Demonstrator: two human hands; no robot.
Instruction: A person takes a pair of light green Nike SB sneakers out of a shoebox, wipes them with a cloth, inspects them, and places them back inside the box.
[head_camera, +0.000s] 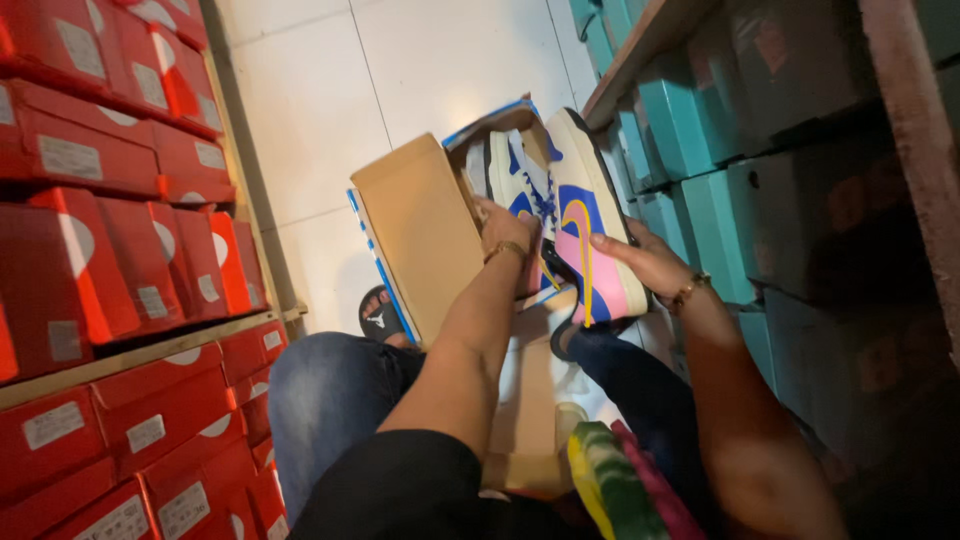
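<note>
An open cardboard shoe box (420, 235) with a blue-edged lid rests on my lap, tilted. Inside it lie white sneakers with blue, pink and yellow panels (585, 230). My left hand (508, 232) reaches into the box and touches the near sneaker by its laces. My right hand (645, 262) grips the same sneaker from the outer side, thumb on the pink panel. Both wrists carry gold bracelets. I sit in blue jeans (330, 395).
Wooden shelves on the left hold several stacked red shoe boxes (110, 250). Shelves on the right hold teal shoe boxes (700, 140). A white tiled floor (330, 110) runs between them. A black sandal (382, 315) shows below the box. A striped cloth (615, 480) lies on my lap.
</note>
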